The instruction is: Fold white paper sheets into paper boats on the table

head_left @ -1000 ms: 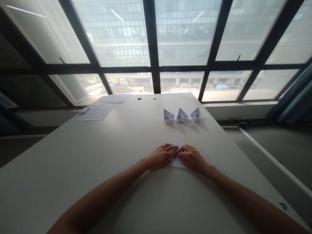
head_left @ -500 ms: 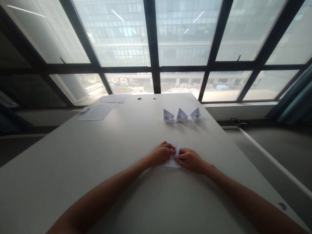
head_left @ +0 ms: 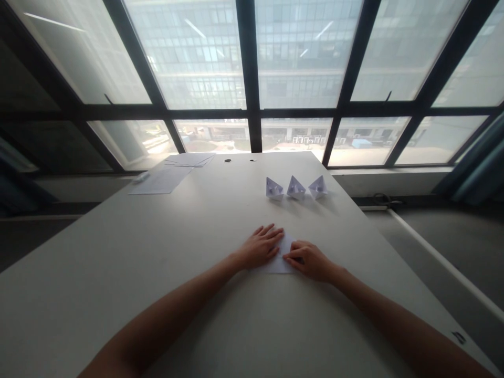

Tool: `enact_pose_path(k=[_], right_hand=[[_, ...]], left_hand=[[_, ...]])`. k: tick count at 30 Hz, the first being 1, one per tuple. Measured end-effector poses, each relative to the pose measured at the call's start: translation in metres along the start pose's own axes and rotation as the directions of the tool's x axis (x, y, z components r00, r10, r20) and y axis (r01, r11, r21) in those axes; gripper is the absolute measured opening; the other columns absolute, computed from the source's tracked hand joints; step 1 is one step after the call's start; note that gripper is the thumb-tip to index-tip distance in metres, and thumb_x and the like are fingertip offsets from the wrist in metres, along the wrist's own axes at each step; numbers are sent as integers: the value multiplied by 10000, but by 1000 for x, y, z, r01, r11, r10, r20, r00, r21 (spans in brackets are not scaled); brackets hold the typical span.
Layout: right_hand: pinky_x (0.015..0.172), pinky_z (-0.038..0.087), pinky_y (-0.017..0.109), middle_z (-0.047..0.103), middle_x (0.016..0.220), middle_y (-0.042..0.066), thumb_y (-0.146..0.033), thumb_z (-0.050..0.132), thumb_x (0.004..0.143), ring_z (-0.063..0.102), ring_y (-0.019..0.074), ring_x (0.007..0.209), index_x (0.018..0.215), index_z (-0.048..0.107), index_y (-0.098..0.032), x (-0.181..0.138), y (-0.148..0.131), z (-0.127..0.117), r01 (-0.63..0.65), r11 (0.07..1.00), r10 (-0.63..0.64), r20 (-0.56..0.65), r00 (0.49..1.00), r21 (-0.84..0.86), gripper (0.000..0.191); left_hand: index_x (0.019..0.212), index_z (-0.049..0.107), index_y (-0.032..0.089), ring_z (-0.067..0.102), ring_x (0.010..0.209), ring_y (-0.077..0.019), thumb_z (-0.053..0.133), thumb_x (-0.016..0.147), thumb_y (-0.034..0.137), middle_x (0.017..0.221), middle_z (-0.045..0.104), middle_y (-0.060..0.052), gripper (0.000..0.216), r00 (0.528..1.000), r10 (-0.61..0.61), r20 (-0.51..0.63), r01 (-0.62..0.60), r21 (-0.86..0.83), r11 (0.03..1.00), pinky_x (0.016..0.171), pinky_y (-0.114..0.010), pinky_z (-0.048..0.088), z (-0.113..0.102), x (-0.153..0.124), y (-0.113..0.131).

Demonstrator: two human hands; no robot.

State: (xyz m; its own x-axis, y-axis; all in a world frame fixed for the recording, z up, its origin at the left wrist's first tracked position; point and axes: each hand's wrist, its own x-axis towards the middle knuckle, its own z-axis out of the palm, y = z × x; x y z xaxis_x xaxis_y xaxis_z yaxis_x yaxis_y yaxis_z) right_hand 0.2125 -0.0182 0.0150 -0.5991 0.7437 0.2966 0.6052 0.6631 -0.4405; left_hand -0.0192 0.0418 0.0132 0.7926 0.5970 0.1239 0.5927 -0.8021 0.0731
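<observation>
Head view: white paper (head_left: 287, 244) between left hand (head_left: 263, 247) and right hand (head_left: 311, 261)

The paper lies flat on the bench (head_left: 189, 236), partly covered by both hands. From it, the left hand sits toward 10 o'clock, palm down, fingers spread over the paper. The right hand, at 3 o'clock, has its fingers curled narrow, tips touching the paper; whether they pinch it, I cannot tell. Toward 1 o'clock, well apart, stand 3 folded paper shapes (head_left: 296, 188).
</observation>
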Motion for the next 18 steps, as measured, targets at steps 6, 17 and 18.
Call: enact_pose_path(k=[6,17,18], right_hand=[[729,409,262,646,820,43,-271,555,948,571,163,782,893,747,-213,0,3,2,6,1000,-6,-2,1000,0,208],[760,420,270,670,852,52,-200,543,931,597,180,816,963,744,-214,2,1,5,-87,996,89,-52,995,30,204],[757,419,270,669,846,52,-204,542,932,596,181,812,961,747,-214,2,1,5,-85,996,86,-49,995,23,207]], left_hand=[[1460,395,243,283,1446,-267,407,983,349,1541,383,-52,488,1000,8,-28,-8,-14,1000,1159,-483,266,0,1,1],[1354,507,163,431,1329,-272,499,915,239,1365,536,-126,445,991,29,-133,-29,3,1000,1125,-459,368,-2,3,6],[1345,515,153,438,1320,-271,506,904,225,1353,543,-130,447,990,35,-139,-35,3,999,1123,-453,374,-2,4,7]])
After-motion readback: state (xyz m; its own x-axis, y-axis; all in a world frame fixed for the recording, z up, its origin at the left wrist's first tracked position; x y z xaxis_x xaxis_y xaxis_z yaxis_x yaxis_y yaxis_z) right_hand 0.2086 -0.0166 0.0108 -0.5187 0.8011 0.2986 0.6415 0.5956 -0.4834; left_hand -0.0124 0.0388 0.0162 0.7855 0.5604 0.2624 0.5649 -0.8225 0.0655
